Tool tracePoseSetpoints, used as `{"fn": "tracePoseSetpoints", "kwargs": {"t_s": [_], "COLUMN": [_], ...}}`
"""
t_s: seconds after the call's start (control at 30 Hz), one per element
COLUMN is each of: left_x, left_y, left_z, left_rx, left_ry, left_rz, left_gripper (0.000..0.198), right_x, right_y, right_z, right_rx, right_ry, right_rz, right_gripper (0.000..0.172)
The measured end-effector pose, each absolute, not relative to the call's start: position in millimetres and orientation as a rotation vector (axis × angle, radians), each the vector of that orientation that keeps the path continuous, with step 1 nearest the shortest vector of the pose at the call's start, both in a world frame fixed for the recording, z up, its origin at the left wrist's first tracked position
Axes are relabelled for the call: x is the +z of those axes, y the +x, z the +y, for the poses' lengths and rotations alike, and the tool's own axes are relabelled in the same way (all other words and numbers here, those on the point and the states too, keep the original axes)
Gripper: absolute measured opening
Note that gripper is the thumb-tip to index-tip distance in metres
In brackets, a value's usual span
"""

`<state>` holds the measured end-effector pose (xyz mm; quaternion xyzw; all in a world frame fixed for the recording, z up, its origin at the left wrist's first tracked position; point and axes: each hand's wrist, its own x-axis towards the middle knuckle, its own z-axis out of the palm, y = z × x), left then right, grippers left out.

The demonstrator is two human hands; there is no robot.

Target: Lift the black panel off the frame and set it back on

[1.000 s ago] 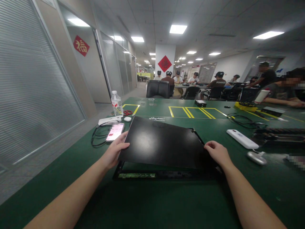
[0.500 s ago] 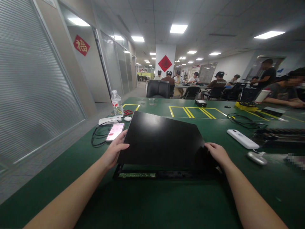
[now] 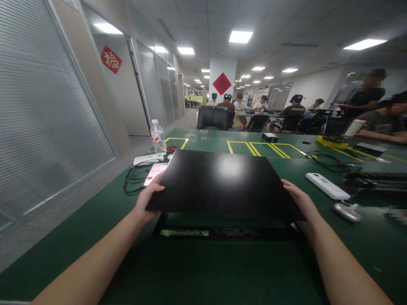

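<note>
I hold a flat black panel (image 3: 222, 184) above the green table (image 3: 203, 271), lifted off a black frame (image 3: 222, 232) that lies under it. A green circuit strip (image 3: 184, 233) shows along the frame's front left. My left hand (image 3: 146, 201) grips the panel's left edge, thumb on top. The panel's right edge rests in my right hand (image 3: 300, 201), with fingers curled around it. The panel hides most of the frame.
A lit phone (image 3: 154, 173), a white device (image 3: 148, 159), black cable (image 3: 132, 184) and a water bottle (image 3: 158, 137) are at the left. A white remote-like unit (image 3: 327, 186) and a grey mouse (image 3: 348, 212) lie at the right. Several people sit at far tables.
The panel has risen off the frame and come level and closer to me. Both hands shifted from its near corners to its side edges.
</note>
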<state>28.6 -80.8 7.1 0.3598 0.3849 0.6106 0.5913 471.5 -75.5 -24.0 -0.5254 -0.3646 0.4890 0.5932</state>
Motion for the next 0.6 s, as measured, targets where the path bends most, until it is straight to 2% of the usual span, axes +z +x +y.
{"fn": "tracePoseSetpoints", "kwargs": {"t_s": [0.07,0.27,0.4,0.6], "left_x": [9,8,2,-5], "left_y": [29,31,31,35], "left_z": [-81,-81,-78,-74], "left_rx": [1.414,1.371,1.343,1.221], "left_ry": [0.818,0.841,0.850,0.945], "left_rz": [0.890,0.847,0.877,1.062], "left_gripper": [0.058,0.065,0.059,0.037], "right_x": [-17,-19,-18,-14], "right_y": [467,471,473,475], "right_z": [-83,-92,-90,-89], "right_rx": [1.147,1.144,1.145,1.195], "right_ry": [-1.135,-1.227,-1.231,-1.208], "right_rz": [-0.789,-0.673,-0.735,-0.561], "right_gripper": [0.039,0.014,0.011,0.013]}}
